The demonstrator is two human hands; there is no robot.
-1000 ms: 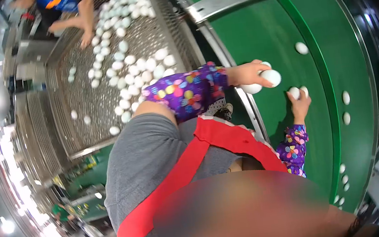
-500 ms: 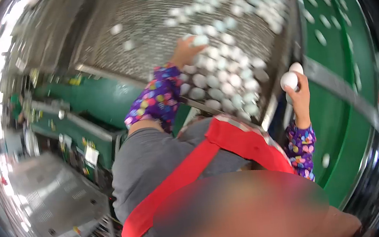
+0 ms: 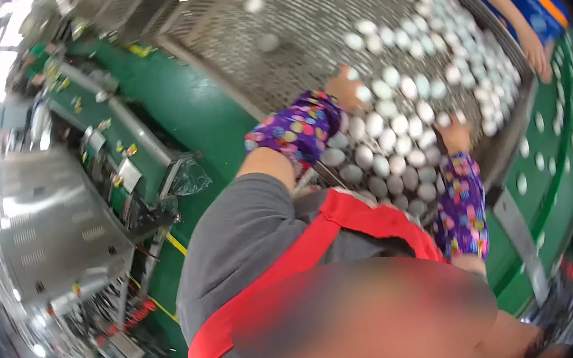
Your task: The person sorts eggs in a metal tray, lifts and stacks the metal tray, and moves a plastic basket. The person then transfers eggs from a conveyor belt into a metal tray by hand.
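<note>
Many white and pale blue eggs (image 3: 387, 140) lie on a perforated metal tray (image 3: 243, 62). Over the near left part of the pile, my left hand (image 3: 344, 91) has its fingers curled around eggs (image 3: 363, 93). My right hand (image 3: 456, 137) is at the pile's right side, with two eggs (image 3: 444, 119) between its fingers. Parts of the eggs in both hands are hidden by the fingers. Both forearms wear purple flowered sleeves (image 3: 463, 193).
A green conveyor belt (image 3: 503, 252) carrying eggs runs along the right, with a metal crossbar (image 3: 518, 240) over it. A co-worker's arm (image 3: 505, 5) reaches in at the upper right. Metal machinery (image 3: 56, 221) stands left on a green floor (image 3: 199, 111).
The view has swung toward the tray. My right hand has gone from the green belt to the pile, still with eggs. My left hand, over the belt a second ago, is now at the tray.
</note>
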